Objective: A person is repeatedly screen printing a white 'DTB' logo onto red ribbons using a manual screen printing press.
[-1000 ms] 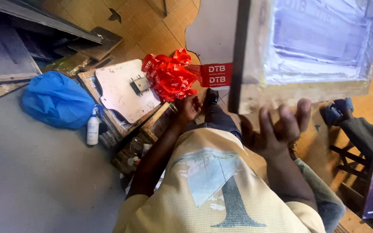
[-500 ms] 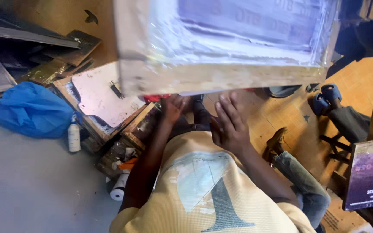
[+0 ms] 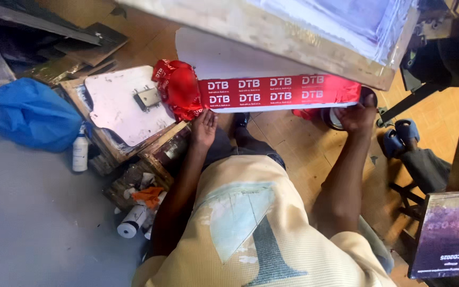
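A red ribbon [image 3: 280, 91] with white print lies stretched flat across a white board [image 3: 224, 56]. Its bunched loose end [image 3: 176, 87] is piled at the left. My left hand [image 3: 204, 127] grips the strip's lower edge beside the bunch. My right hand [image 3: 357, 112] holds the strip's right end, over a dark round tin [image 3: 337, 119]. A wooden-framed printing screen [image 3: 293, 37] hangs tilted just above the ribbon and hides the board's far part.
At the left are a blue plastic bag [image 3: 25, 114], a white bottle [image 3: 80, 151] and a white plate with a metal hinge [image 3: 120, 103]. A white roll [image 3: 131, 220] and an orange rag [image 3: 147, 195] lie by my left arm. Blue sandals [image 3: 399, 139] and a purple screen [image 3: 450, 234] are at the right.
The wooden screen has lifted off the board, and the ribbon beneath shows. My hands have moved apart to the strip's two ends.
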